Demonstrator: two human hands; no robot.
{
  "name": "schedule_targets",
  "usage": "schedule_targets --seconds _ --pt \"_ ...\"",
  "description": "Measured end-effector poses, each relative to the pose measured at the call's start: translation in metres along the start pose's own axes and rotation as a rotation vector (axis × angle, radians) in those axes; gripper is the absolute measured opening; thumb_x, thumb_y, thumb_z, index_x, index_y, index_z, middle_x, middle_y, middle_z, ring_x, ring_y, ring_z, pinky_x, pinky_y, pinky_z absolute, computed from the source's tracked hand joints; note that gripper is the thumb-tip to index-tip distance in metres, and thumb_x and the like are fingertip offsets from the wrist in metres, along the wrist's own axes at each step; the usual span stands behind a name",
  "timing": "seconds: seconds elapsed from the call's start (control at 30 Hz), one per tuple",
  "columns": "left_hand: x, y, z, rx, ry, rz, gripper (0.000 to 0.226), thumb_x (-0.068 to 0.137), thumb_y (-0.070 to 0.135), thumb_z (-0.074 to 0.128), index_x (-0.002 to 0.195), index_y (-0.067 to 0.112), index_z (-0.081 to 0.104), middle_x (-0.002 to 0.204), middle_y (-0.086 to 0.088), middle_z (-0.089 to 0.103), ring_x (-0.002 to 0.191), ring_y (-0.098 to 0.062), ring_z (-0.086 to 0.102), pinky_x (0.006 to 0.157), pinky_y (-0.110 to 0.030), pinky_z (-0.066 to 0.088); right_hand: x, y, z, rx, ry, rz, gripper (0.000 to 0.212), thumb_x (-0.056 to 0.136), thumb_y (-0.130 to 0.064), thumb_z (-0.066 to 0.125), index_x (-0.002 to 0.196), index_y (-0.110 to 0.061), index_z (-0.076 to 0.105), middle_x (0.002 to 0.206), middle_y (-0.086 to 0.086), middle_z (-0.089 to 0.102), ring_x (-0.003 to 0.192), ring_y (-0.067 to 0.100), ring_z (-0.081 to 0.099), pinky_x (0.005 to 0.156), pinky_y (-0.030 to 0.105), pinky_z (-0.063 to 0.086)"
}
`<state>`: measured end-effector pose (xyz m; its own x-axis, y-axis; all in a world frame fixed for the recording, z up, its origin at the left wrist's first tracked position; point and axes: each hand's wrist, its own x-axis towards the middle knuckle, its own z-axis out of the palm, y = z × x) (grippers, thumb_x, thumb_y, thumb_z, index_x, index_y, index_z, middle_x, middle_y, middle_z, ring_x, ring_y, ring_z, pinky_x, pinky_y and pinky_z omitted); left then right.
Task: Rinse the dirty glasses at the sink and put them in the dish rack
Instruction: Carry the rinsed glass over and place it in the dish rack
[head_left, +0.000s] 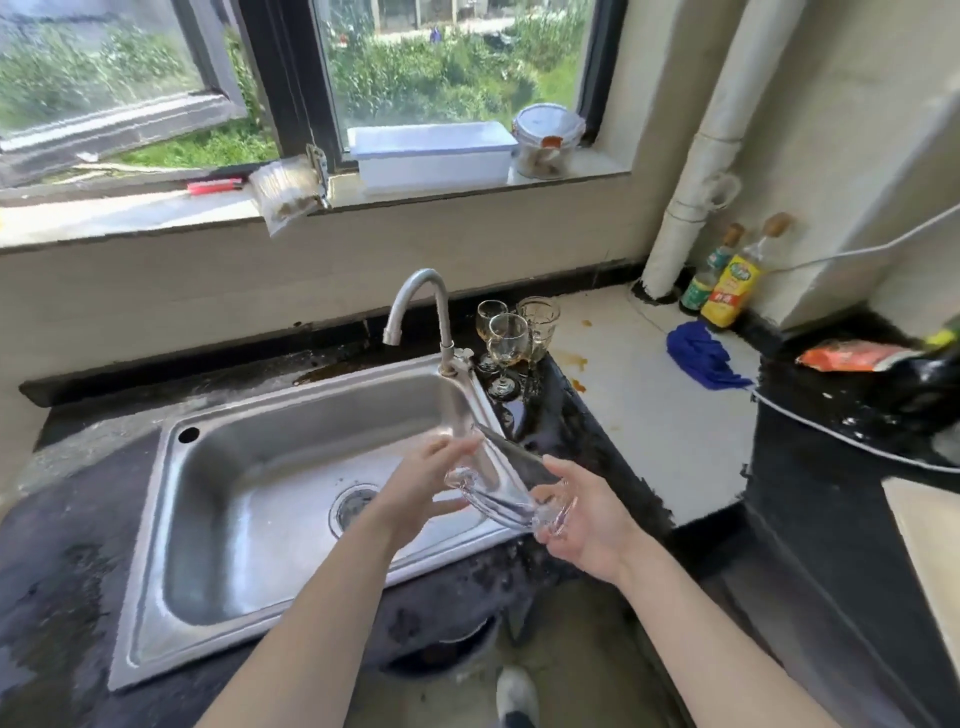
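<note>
Grip: left hand (422, 486), right hand (589, 522) curled round glass (506, 500), sideways above sink (145, 597) right rim (stemmed glasses (506, 338) behind).

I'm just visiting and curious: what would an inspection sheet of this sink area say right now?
Surface: dark counter around steel sink; orange stains on the white part.
Job's things: clear glass held sideways over the sink's right edge; three used glasses beside the faucet; dish rack not seen.
Clutter: blue cloth, two bottles.
Hands: left hand and right hand both hold the clear glass.
Cables: white cable along the right wall.
Surroundings: windowsill with white box and jar.
</note>
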<state>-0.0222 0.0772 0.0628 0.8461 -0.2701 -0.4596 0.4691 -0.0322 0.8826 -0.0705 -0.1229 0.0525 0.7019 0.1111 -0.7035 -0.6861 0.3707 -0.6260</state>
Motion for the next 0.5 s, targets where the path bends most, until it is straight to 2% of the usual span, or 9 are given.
schedule_targets --seconds 0.07,0.13,0.2,0.27,0.3,0.4,0.5 --pt "-0.003 0.002 0.024 0.083 -0.068 -0.029 0.052 0.084 0.042 0.068 0.122 0.010 0.051 0.121 -0.008 0.060 0.110 -0.022 0.060 0.071 -0.034 0.055 -0.024 0.006 -0.023 -0.039 0.035 -0.034 0.060 0.065 -0.048 0.076 0.104 -0.007 0.057 0.079 0.011 0.055 0.055 0.020 0.049 0.039 0.021 0.036" --pt "-0.007 0.001 0.051 0.136 -0.218 -0.097 0.055 0.084 0.036 0.070 0.126 0.012 0.044 0.120 -0.011 0.061 0.105 -0.022 0.062 0.066 -0.034 0.056 -0.052 0.008 -0.051 -0.110 0.078 -0.100 0.064 0.058 -0.049 0.077 0.107 -0.011 0.060 0.090 0.013 0.059 0.068 0.023 0.056 0.048 0.022 0.041" --pt "-0.012 -0.004 0.084 0.192 -0.460 -0.179 0.056 0.081 0.033 0.075 0.126 0.016 0.047 0.116 -0.011 0.062 0.097 -0.023 0.065 0.074 -0.038 0.058 -0.089 0.007 -0.080 -0.220 0.119 -0.176 0.053 0.068 -0.048 0.071 0.110 -0.017 0.065 0.087 0.009 0.061 0.071 0.019 0.057 0.053 0.022 0.037" --pt "-0.019 -0.011 0.124 0.276 -0.702 -0.219 0.063 0.069 0.032 0.079 0.124 0.016 0.053 0.108 -0.010 0.064 0.089 -0.024 0.068 0.088 -0.044 0.054 -0.130 0.006 -0.110 -0.281 0.184 -0.257 0.037 0.068 -0.046 0.071 0.097 -0.023 0.069 0.078 0.006 0.057 0.061 0.014 0.048 0.050 0.024 0.024" --pt "-0.023 -0.015 0.146 0.313 -0.790 -0.224 0.066 0.066 0.031 0.079 0.124 0.015 0.053 0.104 -0.010 0.065 0.087 -0.023 0.069 0.090 -0.044 0.053 -0.149 0.007 -0.125 -0.294 0.250 -0.291 0.034 0.064 -0.046 0.073 0.090 -0.025 0.068 0.078 0.005 0.057 0.061 0.013 0.046 0.052 0.026 0.024" --pt "-0.040 -0.023 0.219 0.441 -0.981 -0.222 0.065 0.072 0.030 0.074 0.130 0.013 0.050 0.099 -0.014 0.068 0.094 -0.024 0.069 0.096 -0.044 0.052 -0.212 0.016 -0.170 -0.270 0.428 -0.363 0.033 0.059 -0.044 0.080 0.082 -0.025 0.066 0.083 0.007 0.059 0.068 0.017 0.049 0.058 0.028 0.032" --pt "-0.060 -0.033 0.293 0.629 -1.190 -0.151 0.057 0.071 0.031 0.074 0.124 0.017 0.056 0.102 -0.012 0.071 0.099 -0.025 0.068 0.096 -0.039 0.052 -0.272 0.035 -0.210 -0.281 0.552 -0.406 0.039 0.063 -0.041 0.082 0.096 -0.023 0.069 0.096 0.005 0.065 0.086 0.018 0.053 0.063 0.026 0.037"
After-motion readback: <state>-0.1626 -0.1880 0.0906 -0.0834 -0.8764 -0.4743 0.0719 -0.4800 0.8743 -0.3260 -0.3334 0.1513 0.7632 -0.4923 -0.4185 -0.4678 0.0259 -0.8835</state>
